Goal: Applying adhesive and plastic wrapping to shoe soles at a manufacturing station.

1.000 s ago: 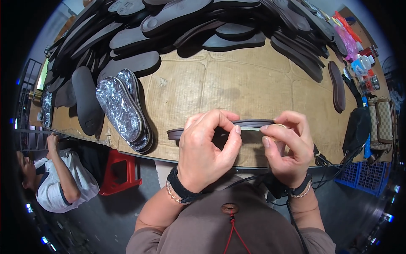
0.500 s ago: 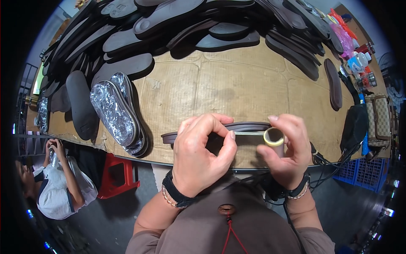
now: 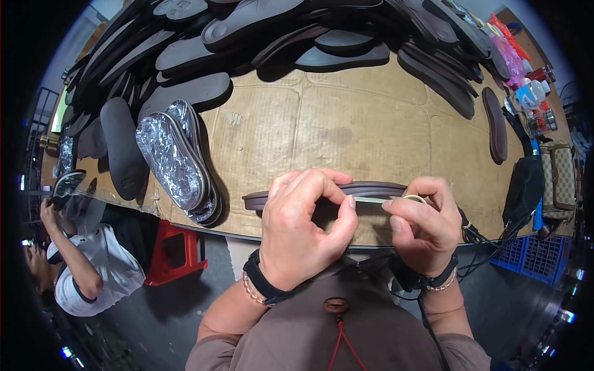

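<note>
Dark brown shoe soles (image 3: 377, 187) lie edge-on near the front of the table, just beyond my hands. My left hand (image 3: 303, 229) reaches over them, its thumb and forefinger closed on the end of a pale tape strip (image 3: 369, 199). That strip runs taut along the near side of the soles to my right hand (image 3: 430, 229). Curled fingers of the right hand grip a tape roll (image 3: 421, 198); only its yellowish rim shows. Fingers hide much of the soles and the roll's body.
Film-wrapped soles (image 3: 170, 161) lie left on the cardboard-covered table (image 3: 334, 117). Piled dark soles (image 3: 260, 31) line the back. A single sole (image 3: 494, 125), bottles (image 3: 532, 94) and a black bag (image 3: 521, 179) are right. A co-worker (image 3: 99, 266) sits left by a red stool (image 3: 176, 253).
My right hand has turned over the tape roll, hiding its open end. My left hand keeps its pinch. The co-worker has raised a sole to the table's edge. The view has shifted slightly.
</note>
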Tool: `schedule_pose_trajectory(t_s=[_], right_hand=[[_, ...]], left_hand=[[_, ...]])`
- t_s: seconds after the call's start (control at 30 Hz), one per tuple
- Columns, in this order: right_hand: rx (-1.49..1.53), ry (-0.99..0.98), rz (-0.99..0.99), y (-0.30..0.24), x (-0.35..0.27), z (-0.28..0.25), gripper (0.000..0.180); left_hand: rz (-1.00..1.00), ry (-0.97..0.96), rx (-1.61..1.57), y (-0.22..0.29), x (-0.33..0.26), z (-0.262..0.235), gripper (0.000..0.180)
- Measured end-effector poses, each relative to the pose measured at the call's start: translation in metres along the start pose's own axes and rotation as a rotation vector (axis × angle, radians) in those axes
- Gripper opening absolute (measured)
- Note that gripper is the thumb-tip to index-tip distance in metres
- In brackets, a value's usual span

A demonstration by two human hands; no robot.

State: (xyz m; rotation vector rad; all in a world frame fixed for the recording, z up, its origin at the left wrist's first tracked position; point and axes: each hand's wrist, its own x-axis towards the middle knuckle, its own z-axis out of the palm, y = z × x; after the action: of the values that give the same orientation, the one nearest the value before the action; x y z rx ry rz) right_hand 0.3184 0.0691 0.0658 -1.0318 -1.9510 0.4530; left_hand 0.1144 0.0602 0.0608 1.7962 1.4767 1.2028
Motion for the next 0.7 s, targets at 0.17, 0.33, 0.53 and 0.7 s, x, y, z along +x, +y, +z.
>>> schedule_pose_trajectory(t_s=[0.17, 0.33, 0.53, 0.7], right_hand=[[-0.095, 0.025, 0.011, -0.0041, 0.0020, 0.0023, 0.028], [-0.152, 0.032, 0.005, -0.0054, 0.0031, 0.0031, 0.024], [-0.170, 0.014, 0.030, -0.0094, 0.0059, 0.0024, 0.020], [-0.180, 0.022, 0.036, -0.0098, 0.0063, 0.0027, 0.018]], left_hand=[[0.034, 0.028, -0.008, -0.0016, 0.0009, 0.0029, 0.014], [0.037, 0.019, 0.026, 0.0001, 0.0015, 0.0030, 0.015], [0.051, 0.029, 0.051, -0.0008, 0.0029, 0.0056, 0.015], [0.046, 0.032, 0.051, 0.0003, 0.0042, 0.0061, 0.015]])
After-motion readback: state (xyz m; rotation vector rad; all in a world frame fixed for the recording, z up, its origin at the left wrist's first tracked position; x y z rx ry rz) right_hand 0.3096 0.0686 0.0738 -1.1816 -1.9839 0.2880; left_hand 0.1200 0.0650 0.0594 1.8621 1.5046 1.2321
